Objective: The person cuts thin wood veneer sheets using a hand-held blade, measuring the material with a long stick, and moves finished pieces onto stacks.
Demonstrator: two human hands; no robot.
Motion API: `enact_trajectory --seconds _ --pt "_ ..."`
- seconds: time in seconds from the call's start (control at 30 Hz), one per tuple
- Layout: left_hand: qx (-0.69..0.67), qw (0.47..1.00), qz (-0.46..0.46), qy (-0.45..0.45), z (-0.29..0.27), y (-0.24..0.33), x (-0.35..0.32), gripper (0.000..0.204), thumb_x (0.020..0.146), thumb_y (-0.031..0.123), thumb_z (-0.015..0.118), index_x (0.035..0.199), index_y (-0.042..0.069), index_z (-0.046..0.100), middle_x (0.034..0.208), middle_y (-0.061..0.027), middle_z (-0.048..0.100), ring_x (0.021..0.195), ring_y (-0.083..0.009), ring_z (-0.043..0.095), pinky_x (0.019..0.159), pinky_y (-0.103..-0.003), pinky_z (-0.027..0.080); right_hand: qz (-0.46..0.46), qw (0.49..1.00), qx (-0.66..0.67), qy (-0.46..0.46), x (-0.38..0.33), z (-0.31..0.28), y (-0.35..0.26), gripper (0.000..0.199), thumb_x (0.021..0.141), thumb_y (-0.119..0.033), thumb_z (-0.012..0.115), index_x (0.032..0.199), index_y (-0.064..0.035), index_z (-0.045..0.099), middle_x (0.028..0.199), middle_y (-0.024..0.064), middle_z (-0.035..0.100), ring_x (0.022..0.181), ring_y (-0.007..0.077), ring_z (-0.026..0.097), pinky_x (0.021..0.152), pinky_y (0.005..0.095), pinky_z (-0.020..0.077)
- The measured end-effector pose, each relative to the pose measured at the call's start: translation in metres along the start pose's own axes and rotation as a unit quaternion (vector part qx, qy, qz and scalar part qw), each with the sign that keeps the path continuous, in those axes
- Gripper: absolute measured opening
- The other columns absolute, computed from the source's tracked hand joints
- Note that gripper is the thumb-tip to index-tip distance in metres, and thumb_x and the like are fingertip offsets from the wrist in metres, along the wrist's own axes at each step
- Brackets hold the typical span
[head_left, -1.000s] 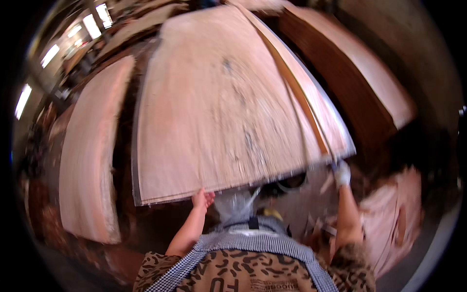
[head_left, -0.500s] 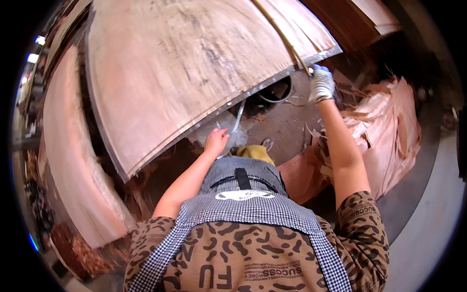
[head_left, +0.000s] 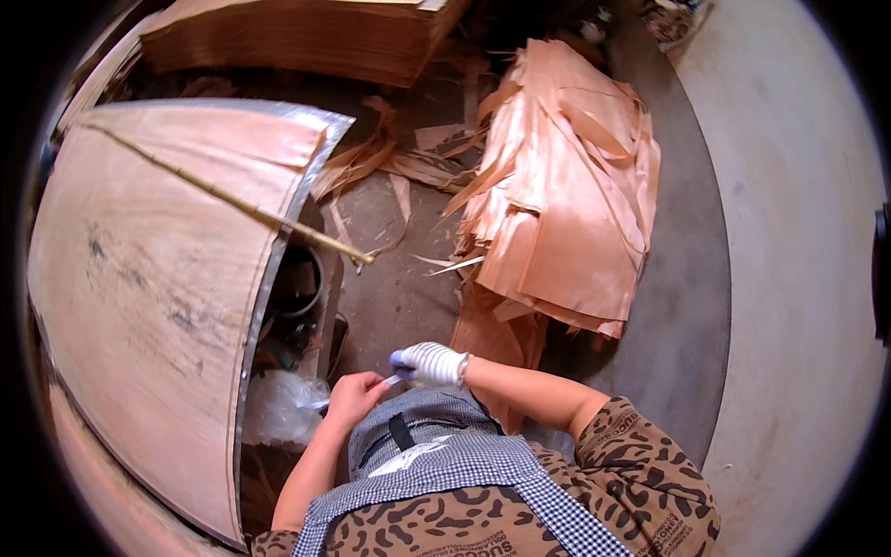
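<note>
My left hand [head_left: 357, 399], bare, is closed in a pinch in front of my apron. Close beside it is my right hand [head_left: 432, 363], in a striped white glove with bluish fingertips, its fingers also closed. A thin white strip [head_left: 393, 379] runs between the two hands; its material is too small to make out. To the left, a large pale wood veneer sheet [head_left: 139, 316] covers a metal-edged table. Across the sheet lies a thin bamboo stick [head_left: 223, 193], its end jutting past the table edge, out of reach of both hands.
A pile of pinkish veneer sheets [head_left: 575, 213] lies on the floor ahead to the right. Loose veneer scraps [head_left: 399, 172] are strewn beyond the table. Under its edge are a dark round container [head_left: 299, 278] and a clear plastic bag [head_left: 278, 408]. A thick veneer stack [head_left: 297, 42] stands farther back.
My view has swung to the right. My right hand has come away from the table edge near the bamboo stick, back to my left hand, and both now hold the white strip.
</note>
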State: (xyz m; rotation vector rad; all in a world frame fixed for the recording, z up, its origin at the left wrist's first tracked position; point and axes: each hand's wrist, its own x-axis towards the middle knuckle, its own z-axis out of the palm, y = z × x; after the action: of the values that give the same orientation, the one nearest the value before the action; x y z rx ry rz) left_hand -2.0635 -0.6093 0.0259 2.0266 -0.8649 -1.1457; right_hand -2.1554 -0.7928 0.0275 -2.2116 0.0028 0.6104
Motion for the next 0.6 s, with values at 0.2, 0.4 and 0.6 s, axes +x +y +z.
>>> enact_trajectory --seconds 0.2,0.4,0.6 --pt "0.029 0.996 0.053 0.062 0.022 0.017 0.028 0.018 0.076 0.023 0.060 0.077 0.005 0.063 0.062 -0.0143 0.057 0.056 -0.0274 0.057 0.051 -0.034 0.043 -0.014 0.997 0.021 0.078 -0.015 -0.018 0.050 0.027 0.073 -0.015 0.056 0.099 -0.0076 0.057 0.086 0.0169 0.061 0.081 0.0321 0.059 0.068 0.0400 0.0451" --pt "0.126 0.979 0.039 0.158 -0.009 0.012 0.029 0.017 0.076 0.022 0.059 0.074 0.005 0.061 0.070 -0.0155 0.059 0.066 -0.0312 0.058 0.056 -0.038 0.044 -0.019 0.992 0.106 -0.065 0.033 -0.042 0.002 0.016 0.071 -0.014 0.058 0.084 -0.0063 0.059 0.072 0.0151 0.060 0.067 0.0321 0.056 0.064 0.0375 0.0448" --pt "-0.049 0.979 -0.186 0.061 -0.042 -0.060 0.052 0.039 0.080 0.025 0.054 0.114 0.007 0.050 0.087 -0.0140 0.063 0.081 -0.0283 0.060 0.070 -0.036 0.046 0.226 0.941 0.242 0.076 0.101 -0.034 0.040 0.010 0.075 -0.014 0.060 0.077 -0.0049 0.063 0.065 0.0072 0.061 0.062 0.0132 0.059 0.056 0.0279 0.0466"
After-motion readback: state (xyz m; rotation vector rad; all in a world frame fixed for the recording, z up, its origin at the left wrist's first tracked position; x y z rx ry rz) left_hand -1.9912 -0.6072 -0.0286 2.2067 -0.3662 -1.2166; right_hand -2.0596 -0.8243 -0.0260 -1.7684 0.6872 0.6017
